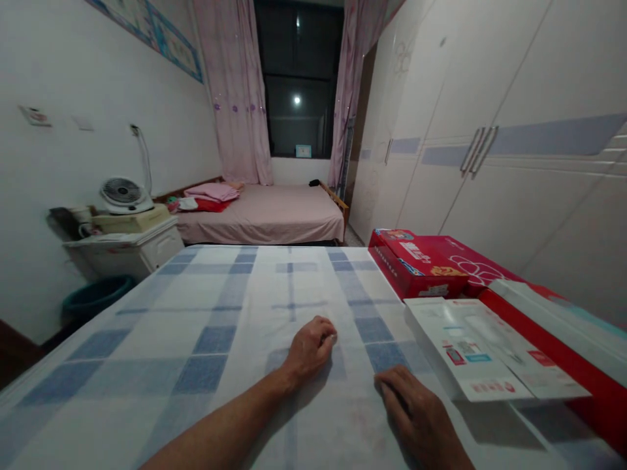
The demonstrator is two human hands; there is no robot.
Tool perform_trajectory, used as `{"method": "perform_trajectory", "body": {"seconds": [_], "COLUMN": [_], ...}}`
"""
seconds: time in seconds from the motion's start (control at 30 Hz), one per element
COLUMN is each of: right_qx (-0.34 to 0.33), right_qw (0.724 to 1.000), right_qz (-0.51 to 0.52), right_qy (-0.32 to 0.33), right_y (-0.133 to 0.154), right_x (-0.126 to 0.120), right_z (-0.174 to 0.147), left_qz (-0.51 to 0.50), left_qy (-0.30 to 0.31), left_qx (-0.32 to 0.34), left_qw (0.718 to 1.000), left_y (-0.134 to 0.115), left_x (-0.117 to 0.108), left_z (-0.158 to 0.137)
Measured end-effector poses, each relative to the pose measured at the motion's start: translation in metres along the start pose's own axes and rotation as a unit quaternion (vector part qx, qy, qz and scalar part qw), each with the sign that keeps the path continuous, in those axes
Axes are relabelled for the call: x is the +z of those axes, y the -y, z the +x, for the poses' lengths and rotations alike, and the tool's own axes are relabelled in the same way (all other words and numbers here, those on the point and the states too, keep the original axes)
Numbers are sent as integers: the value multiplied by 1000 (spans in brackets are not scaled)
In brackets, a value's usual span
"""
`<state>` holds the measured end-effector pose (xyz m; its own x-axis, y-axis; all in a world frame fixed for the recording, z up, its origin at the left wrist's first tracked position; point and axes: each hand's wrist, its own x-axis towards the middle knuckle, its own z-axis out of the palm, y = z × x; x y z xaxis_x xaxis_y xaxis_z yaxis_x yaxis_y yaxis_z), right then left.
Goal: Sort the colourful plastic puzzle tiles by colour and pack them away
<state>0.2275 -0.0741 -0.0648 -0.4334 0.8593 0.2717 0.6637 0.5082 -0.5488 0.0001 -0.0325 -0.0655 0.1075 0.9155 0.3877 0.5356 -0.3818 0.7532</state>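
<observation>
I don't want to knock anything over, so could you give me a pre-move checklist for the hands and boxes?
1. Left hand free: cannot tell; curled, nothing visible in it.
2. Right hand off the printed white panel: ok, a gap shows.
3. Hands apart: ok, checked cloth shows between them.
4. White panel flat on the cloth: not ok; its near edge is raised, shadow beneath.
5. Red box contents known: cannot tell.

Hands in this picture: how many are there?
2. The left hand is around the middle of the checked cloth; the right hand is nearer the camera, left of the white printed panel.
</observation>
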Motion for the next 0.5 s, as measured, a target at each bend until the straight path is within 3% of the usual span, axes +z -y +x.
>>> {"method": "perform_trajectory", "body": {"seconds": [0.17, 0.27, 0.33, 0.4, 0.5], "right_qx": [-1, -34, -47, -16, 104], "right_qw": [999, 990, 962, 919, 872], "right_qz": [20, -8, -68, -146, -250], "right_qy": [-35, -139, -259, -367, -407], "right_y": [5, 2, -4, -12, -21], "right_x": [-4, -6, -11, -21, -35], "right_z": [-2, -3, -4, -5, -9], "left_qz": [34, 48, 53, 56, 60], "left_qy": [9, 29, 41, 46, 46], "left_qx": [28, 28, 28, 32, 37], "left_qw": [999, 998, 997, 997, 996], "left_y": [-1, 0, 2, 3, 4], "left_x": [1, 0, 0, 0, 0], "left_z": [-1, -1, -1, 0, 0]}}
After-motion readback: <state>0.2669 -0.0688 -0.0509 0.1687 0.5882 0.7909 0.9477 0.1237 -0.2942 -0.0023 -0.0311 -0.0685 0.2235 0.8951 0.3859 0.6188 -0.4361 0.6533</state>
